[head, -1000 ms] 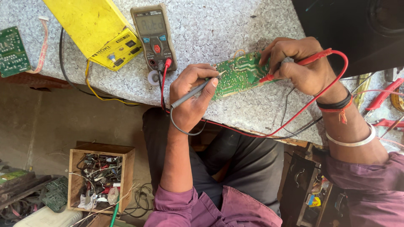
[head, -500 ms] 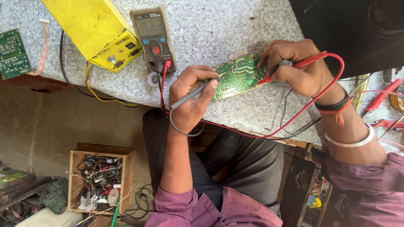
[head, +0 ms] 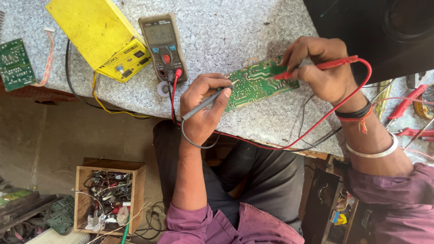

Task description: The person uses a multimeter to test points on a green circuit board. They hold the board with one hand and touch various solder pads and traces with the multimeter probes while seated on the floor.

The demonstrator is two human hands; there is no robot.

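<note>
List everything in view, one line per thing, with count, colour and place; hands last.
circuit board: one, green, on the bench between the hands
grey probe: one, in the left hand, tip on the board
red probe: one, in the right hand, tip on the board
multimeter: one, grey-brown, on the bench
yellow box: one, on the bench left of the multimeter
second board: one, green, far left of the bench
stone bench: one, speckled grey
wooden crate: one, on the floor, full of parts
left hand: one, holding the grey probe
right hand: one, holding the red probe
</note>
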